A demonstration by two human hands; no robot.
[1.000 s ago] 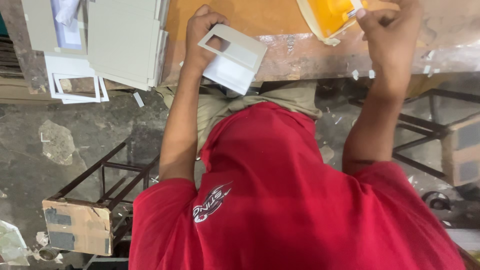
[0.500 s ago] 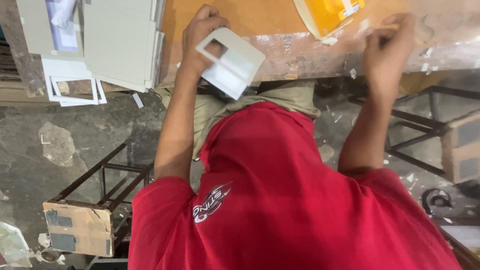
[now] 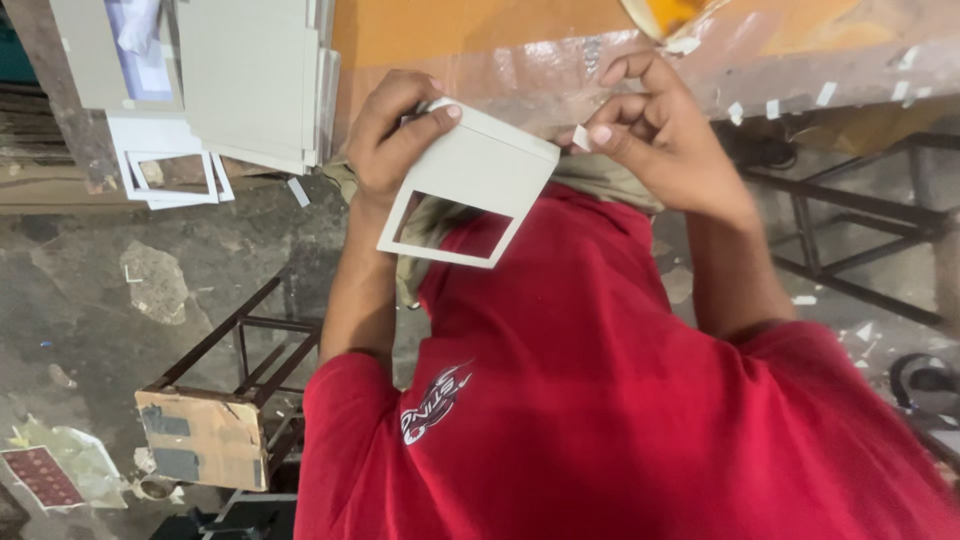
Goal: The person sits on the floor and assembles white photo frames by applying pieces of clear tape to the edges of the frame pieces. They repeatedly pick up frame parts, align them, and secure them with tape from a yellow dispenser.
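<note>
We see left hand [image 3: 395, 135] gripping grey cardboard box [image 3: 470, 185] with rectangular window cut-out, thumb pressed on top corner. Box held tilted in air over red shirt [image 3: 620, 400], just below table [image 3: 480, 40] edge. Right hand [image 3: 660, 130] pinches small white tape piece [image 3: 581, 138] between fingertips, beside box's upper right corner. Stack of grey boards [image 3: 250, 80] lies on table, well left of box.

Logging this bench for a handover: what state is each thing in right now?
left hand, closed on the window card's upper corner.
window card, held in the air, tilted, cut-out empty.
right hand, pinching a white scrap beside the card's corner.
grey boards, stacked flat on the table.
white frames, piled flat beside the boards.
</note>
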